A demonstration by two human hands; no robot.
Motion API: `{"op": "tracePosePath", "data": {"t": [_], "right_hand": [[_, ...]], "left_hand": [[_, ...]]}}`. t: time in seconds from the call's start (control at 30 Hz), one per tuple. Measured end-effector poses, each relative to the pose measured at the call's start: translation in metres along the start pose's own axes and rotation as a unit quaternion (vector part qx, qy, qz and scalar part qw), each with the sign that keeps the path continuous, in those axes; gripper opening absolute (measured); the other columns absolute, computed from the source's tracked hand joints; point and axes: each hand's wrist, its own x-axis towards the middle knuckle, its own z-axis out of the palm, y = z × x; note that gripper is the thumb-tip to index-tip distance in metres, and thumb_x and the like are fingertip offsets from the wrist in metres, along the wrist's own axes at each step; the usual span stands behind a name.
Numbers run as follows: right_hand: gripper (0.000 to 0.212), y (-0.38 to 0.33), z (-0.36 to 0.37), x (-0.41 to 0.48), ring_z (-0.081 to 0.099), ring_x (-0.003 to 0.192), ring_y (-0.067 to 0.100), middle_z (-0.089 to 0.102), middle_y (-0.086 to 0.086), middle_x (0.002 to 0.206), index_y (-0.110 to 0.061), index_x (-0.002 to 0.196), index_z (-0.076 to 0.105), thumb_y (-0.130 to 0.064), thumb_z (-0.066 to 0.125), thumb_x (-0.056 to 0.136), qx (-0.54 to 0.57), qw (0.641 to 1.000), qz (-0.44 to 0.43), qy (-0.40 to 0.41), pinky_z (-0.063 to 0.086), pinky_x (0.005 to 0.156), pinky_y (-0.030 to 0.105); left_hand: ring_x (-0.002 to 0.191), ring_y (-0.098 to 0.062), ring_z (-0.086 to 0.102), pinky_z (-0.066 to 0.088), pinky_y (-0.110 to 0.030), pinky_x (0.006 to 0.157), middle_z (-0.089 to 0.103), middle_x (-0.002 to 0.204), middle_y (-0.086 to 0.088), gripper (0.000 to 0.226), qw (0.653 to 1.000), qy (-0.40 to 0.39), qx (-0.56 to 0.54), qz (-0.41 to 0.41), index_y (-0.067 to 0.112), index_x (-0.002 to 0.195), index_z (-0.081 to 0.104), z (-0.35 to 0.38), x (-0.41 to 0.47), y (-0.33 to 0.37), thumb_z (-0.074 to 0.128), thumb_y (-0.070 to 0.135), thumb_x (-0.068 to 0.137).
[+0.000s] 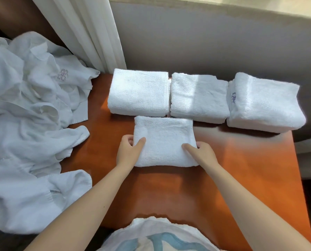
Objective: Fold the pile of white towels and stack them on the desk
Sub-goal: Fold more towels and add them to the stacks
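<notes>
Both hands on the folded towel (164, 140). It lies mid-desk (232, 169), just in front of 3 folded stacks along the back: left stack (139, 91), mid stack (198, 96), right stack (265, 104). L hand (128, 151) pinches its left edge, thumb on top, fingers curled round the side. R hand (201, 153) does the same on the right edge, fingertips hidden underneath. The unfolded pile (24, 124) sprawls over the desk's left side.

Prob next: lift & set on a stack.

Risks:
- Grip is at the near corners only, so the far half may sag & the fold open.
- Right stack looks to overhang the desk's edge; more weight there could tip it.
- Left & mid stacks touch, so a nudge to one shifts both.
</notes>
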Motion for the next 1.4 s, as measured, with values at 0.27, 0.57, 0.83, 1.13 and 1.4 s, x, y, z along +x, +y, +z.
{"op": "tracePosePath", "data": {"t": [0.27,0.57,0.83,1.13,1.4], "right_hand": [[0.010,0.004,0.006,-0.027,0.066,0.081,0.015,0.071,-0.003,0.088,-0.023,0.090,0.064,-0.033,0.062,0.092,0.079,0.989,-0.111,0.055,0.052,0.072,0.037],[0.044,0.027,0.018,-0.018,0.059,0.113,0.025,0.068,-0.002,0.118,-0.019,0.124,0.058,-0.051,0.043,0.098,-0.101,0.991,-0.029,0.081,0.030,0.106,0.038],[0.036,0.016,0.008,-0.011,0.053,0.112,0.023,0.055,-0.004,0.114,-0.021,0.111,0.049,-0.041,0.067,0.087,-0.083,0.993,-0.003,0.089,0.044,0.094,0.041],[0.041,0.002,-0.002,-0.012,0.043,0.121,0.024,0.038,-0.002,0.135,-0.033,0.106,0.047,-0.008,0.068,0.082,0.063,0.997,0.008,-0.035,0.047,0.083,0.038],[0.066,0.009,-0.005,-0.025,0.034,0.128,0.026,0.026,0.001,0.145,-0.041,0.131,0.043,0.001,0.061,0.082,-0.008,0.995,-0.054,-0.081,0.045,0.081,0.030]], "left_hand": [[0.083,-0.017,0.062,0.050,-0.035,0.071,0.064,0.093,0.001,0.018,0.999,-0.023,-0.008,0.032,0.018,0.094,0.056,0.002,-0.020,-0.004,0.059,0.035,0.093],[0.076,-0.010,0.060,0.043,-0.027,0.059,0.061,0.087,0.009,0.019,0.994,-0.024,0.090,0.054,0.024,0.096,0.050,0.004,-0.023,-0.018,0.052,0.043,0.097],[0.070,-0.008,0.054,0.036,-0.027,0.054,0.055,0.084,0.010,0.034,0.984,-0.018,0.176,0.014,0.023,0.097,0.047,0.000,-0.008,-0.005,0.068,0.046,0.086],[0.115,-0.011,0.046,0.041,-0.031,0.085,0.019,0.150,0.014,0.060,0.981,-0.099,0.114,0.120,0.036,0.138,0.016,-0.004,-0.016,-0.017,0.057,0.036,0.095],[0.128,-0.006,0.032,0.028,-0.024,0.102,0.031,0.151,0.004,0.058,0.952,-0.231,0.149,0.132,0.054,0.144,0.033,-0.016,-0.016,-0.019,0.057,0.030,0.097]]}}
